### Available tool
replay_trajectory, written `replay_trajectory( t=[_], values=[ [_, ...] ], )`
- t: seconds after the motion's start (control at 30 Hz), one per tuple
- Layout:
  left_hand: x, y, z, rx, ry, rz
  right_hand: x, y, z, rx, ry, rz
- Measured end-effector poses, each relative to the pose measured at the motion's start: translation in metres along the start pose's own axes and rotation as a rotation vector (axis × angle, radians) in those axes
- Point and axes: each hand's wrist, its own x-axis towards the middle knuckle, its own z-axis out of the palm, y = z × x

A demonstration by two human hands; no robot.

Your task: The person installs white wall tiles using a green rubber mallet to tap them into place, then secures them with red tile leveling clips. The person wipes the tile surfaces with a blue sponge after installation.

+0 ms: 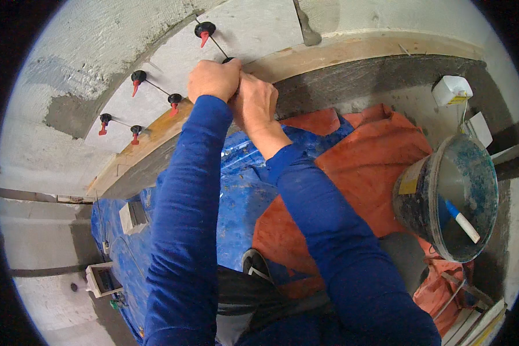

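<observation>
My left hand point(214, 79) and my right hand point(255, 104) are closed against each other at the lower edge of the light grey wall tiles point(259, 29). Between and behind the fingers is a tile leveler, of which only a bit of black cap point(228, 59) shows; the rest is hidden. Above it on the same joint sits another tile leveler point(205, 30), black with a red handle. Farther left, two more joints carry the same kind, among them one upper leveler point(138, 77) and one lower leveler point(175, 100).
A wooden batten point(305, 62) runs under the tiles. Blue sheeting point(236, 202) and an orange-red tarp point(357, 167) cover the floor. At right stands a dirty bucket point(435, 190) with a blue-and-white marker point(462, 221) in it. A white container point(451, 90) is behind.
</observation>
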Motion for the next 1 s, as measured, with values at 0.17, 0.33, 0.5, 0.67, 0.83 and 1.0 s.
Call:
replay_trajectory(
  t=[0.17,0.33,0.5,0.67,0.83,1.0],
  values=[
    [-0.003,0.002,-0.008,-0.061,0.008,0.011,0.001,-0.007,-0.004,0.021,-0.005,0.005],
    [0.004,-0.04,-0.024,-0.313,-0.197,0.228,0.008,-0.015,-0.035,-0.138,-0.288,0.072],
    [-0.029,-0.049,-0.048,-0.31,-0.528,0.502,0.073,0.009,-0.12,-0.353,-0.687,-0.176],
    [-0.079,0.008,-0.051,-0.384,-0.462,0.969,0.114,0.033,-0.29,-0.81,-0.591,-0.055],
    [-0.134,0.021,-0.023,-0.501,-0.627,1.174,0.006,0.096,-0.497,-1.07,-0.24,0.314],
    [-0.144,0.003,-0.018,-0.385,-1.05,1.14,-0.097,0.18,-0.552,-0.677,-0.863,0.74]
  ],
)
